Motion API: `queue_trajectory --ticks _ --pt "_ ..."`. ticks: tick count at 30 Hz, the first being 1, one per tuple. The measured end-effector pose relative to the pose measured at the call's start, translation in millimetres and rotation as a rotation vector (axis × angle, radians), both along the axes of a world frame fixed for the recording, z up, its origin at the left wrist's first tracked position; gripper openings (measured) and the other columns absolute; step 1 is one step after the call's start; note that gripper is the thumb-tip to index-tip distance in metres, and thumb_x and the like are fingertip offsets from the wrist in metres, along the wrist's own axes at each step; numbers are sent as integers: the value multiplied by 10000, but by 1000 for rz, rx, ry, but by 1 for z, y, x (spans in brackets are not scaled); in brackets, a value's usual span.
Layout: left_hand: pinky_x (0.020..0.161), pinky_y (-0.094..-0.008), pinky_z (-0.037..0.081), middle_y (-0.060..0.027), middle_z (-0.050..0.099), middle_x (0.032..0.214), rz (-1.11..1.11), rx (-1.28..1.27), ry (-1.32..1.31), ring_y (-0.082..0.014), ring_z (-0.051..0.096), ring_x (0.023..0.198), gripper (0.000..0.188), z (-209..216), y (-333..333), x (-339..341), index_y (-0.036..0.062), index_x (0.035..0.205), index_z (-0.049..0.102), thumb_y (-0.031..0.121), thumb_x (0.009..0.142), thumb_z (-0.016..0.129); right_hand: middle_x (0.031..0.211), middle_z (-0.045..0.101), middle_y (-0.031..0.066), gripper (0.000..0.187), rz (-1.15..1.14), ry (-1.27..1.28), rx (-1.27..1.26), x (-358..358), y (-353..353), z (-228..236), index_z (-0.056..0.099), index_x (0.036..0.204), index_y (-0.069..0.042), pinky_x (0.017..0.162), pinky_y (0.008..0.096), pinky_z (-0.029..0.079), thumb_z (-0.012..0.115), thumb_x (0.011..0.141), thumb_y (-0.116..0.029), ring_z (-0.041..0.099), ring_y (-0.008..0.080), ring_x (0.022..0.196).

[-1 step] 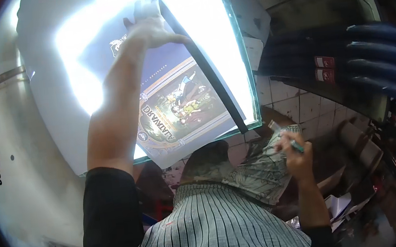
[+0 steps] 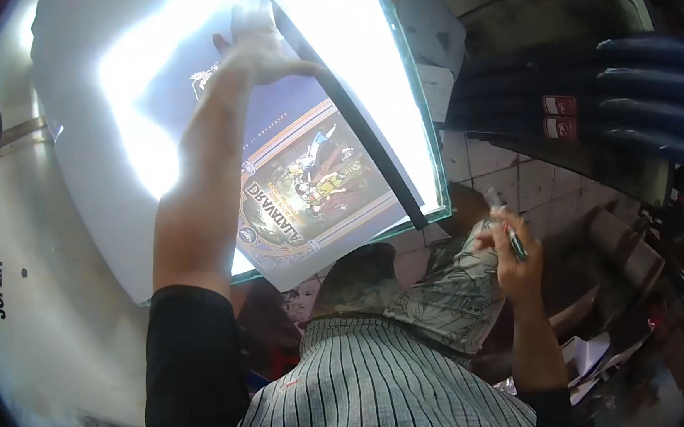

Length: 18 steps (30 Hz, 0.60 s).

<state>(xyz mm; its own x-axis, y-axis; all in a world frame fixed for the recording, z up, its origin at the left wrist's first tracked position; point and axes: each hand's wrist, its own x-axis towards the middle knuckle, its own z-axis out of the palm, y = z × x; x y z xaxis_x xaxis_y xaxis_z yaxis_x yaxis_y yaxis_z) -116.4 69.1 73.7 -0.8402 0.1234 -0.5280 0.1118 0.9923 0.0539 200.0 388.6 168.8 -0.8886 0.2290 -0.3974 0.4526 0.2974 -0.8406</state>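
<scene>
My left hand (image 2: pixel 262 51) lies with its fingers spread over a printed blue sheet (image 2: pixel 275 133) with cartoon figures, its thumb against a long dark straightedge (image 2: pixel 364 144). The straightedge runs slantwise along the sheet's right side. Beneath both is a brightly glowing glass-topped light table (image 2: pixel 355 20), and the sheet's near corner hangs over its front edge. Off the table's near right corner, my right hand (image 2: pixel 521 265) is closed around a slim pen-like tool (image 2: pixel 517 243) with a clear tip and a green end; its exact kind is unclear.
Left of the table stands a large white surface (image 2: pixel 33 212) with dark lettering. Long blue rounded objects (image 2: pixel 653 81) lie at the right, above a tiled floor (image 2: pixel 514 183). Loose papers (image 2: pixel 586 354) and dim clutter lie at lower right.
My right hand has shifted slightly to the right, and the slim tool in it has tilted more upright. The left hand, sheet and straightedge remain in place.
</scene>
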Motion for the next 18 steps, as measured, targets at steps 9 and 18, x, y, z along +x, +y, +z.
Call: queue_trajectory --ticks 9,18 --pt "1187 -690 65 -269 151 1660 283 216 577 -438 106 1547 1001 -50 1 157 -44 1585 171 671 962 492 1375 522 294 892 274 266 510 -33 -60 -107 428 1396 5 1074 484 432 917 714 -296 513 432 1284" --pt "1211 -649 75 -184 163 1685 16 108 438 -368 98 1567 965 -40 -20 179 -13 1582 242 697 956 430 1014 700 193 329 90 -308 384 -69 -33 -77 584 1209 -24 936 396 500 708 940 -168 682 284 970"
